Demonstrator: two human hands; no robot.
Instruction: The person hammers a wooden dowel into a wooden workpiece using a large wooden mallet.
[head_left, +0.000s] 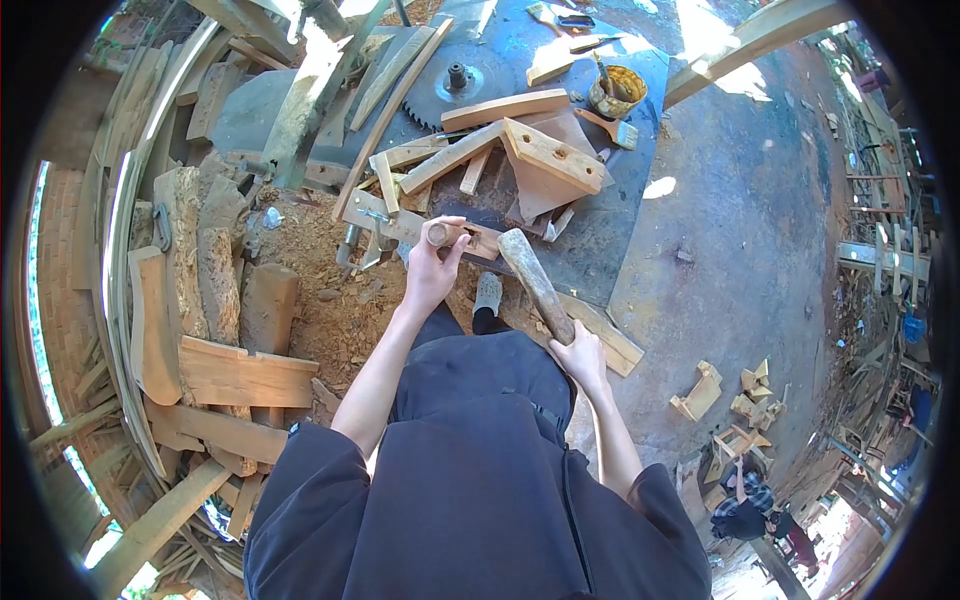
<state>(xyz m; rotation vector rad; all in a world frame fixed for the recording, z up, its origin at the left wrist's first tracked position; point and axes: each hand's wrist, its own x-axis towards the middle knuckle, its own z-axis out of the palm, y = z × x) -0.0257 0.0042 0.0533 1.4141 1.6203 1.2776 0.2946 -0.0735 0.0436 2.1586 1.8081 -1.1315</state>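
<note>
My left hand (434, 268) is closed around a wooden-handled chisel (437, 234), seen from its butt end; the blade is hidden below. It stands over a wooden piece (484, 242) with a dark cut hole beside my fingers. My right hand (580, 357) grips the lower end of a club-like wooden mallet (537, 280). The mallet's pale, worn head points up and left, apart from the chisel, near the end of the wooden piece. Just beyond lies an angled wooden part (553, 156) with several round holes.
A circular saw blade (428, 100) lies on the blue metal table (625, 215). A brown-stained can (618, 88) and a paintbrush (624, 134) are at its far right. Timber offcuts (245, 376) crowd the left. A person (742, 505) works at lower right near wooden pieces (699, 390).
</note>
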